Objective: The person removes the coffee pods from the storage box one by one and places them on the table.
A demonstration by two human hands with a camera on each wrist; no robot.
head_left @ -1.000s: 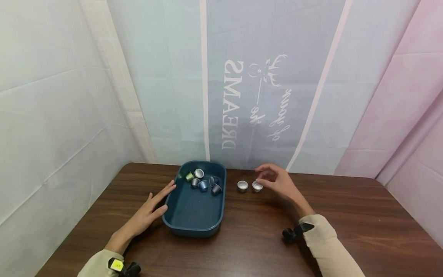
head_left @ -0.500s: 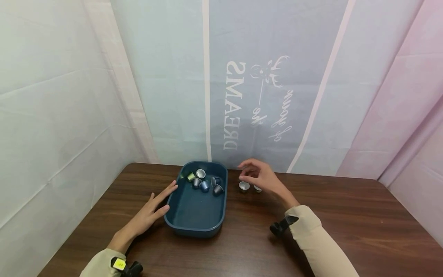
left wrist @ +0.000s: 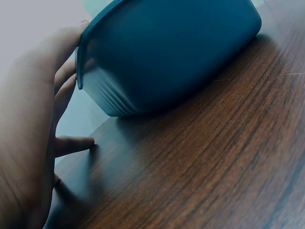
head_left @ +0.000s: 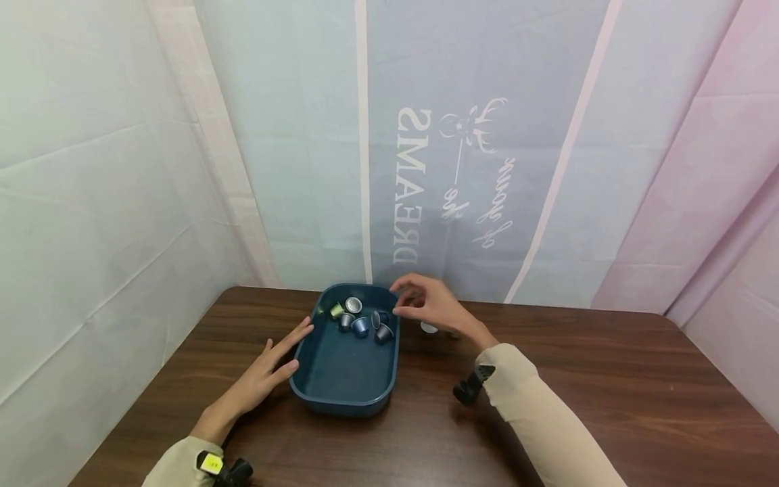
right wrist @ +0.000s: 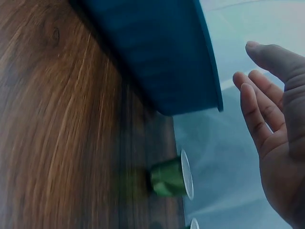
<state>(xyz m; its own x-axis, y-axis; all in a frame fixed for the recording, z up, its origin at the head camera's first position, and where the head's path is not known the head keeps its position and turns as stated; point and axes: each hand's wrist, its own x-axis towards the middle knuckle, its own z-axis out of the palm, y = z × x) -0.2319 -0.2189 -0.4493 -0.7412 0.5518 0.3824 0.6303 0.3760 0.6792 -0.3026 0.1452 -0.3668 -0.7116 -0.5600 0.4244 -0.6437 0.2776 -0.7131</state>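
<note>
In the head view, my left hand (head_left: pixel 260 379) lies along the left side of a dark blue tray (head_left: pixel 343 406), fingers spread and fingertips at its rim. The left wrist view shows fingers against the tray's rim (left wrist: pixel 80 67). My right hand (head_left: pixel 435 304) hovers at the tray's far right rim, thumb and forefinger curved and apart, with nothing visible between them. Several coffee capsules lie inside the tray, among them a silver-lidded one (head_left: pixel 353 306), a green one (head_left: pixel 337 310) and a blue one (head_left: pixel 360 327). Outside, a green capsule with a pale lid (right wrist: pixel 169 177) stands under my right hand.
A second capsule (head_left: pixel 454 335), mostly hidden by my right wrist, stands beside the green one on the brown wooden table (head_left: pixel 608 392). A pale printed curtain (head_left: pixel 304 169) rises behind the table's back edge. Dark cameras are strapped to both wrists.
My right hand has moved left, from above the capsules on the table to the tray's right rim. Both capsules stay on the table. My left hand keeps its place at the tray.
</note>
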